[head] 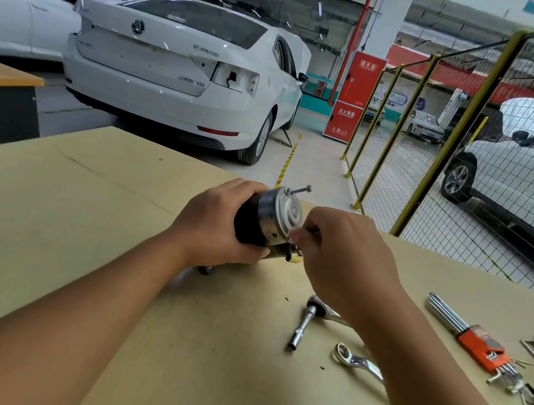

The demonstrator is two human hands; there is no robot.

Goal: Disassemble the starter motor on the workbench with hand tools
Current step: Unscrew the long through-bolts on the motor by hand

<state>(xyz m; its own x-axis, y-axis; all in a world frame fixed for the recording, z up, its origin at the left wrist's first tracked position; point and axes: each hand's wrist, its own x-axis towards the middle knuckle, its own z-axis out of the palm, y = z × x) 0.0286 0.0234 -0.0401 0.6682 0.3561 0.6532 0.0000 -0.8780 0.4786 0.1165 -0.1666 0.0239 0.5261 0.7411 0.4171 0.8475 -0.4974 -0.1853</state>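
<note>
Starter motor (pixel 265 217) held above workbench (pixel 79 243), gripped round black body by left hand (pixel 217 226). Right hand (pixel 338 251) fingers pinched on thin bolt at silver end cap. Second bolt (pixel 299 190) protruding at top. Ratchet (pixel 307 319), wrench (pixel 356 359), hex keys (pixel 477 341) lying nearby.

a black starter motor (pixel 251 217) with a silver end cap (pixel 287 210), tan workbench (pixel 81 226), orange-holdered hex key set (pixel 480 345).
</note>
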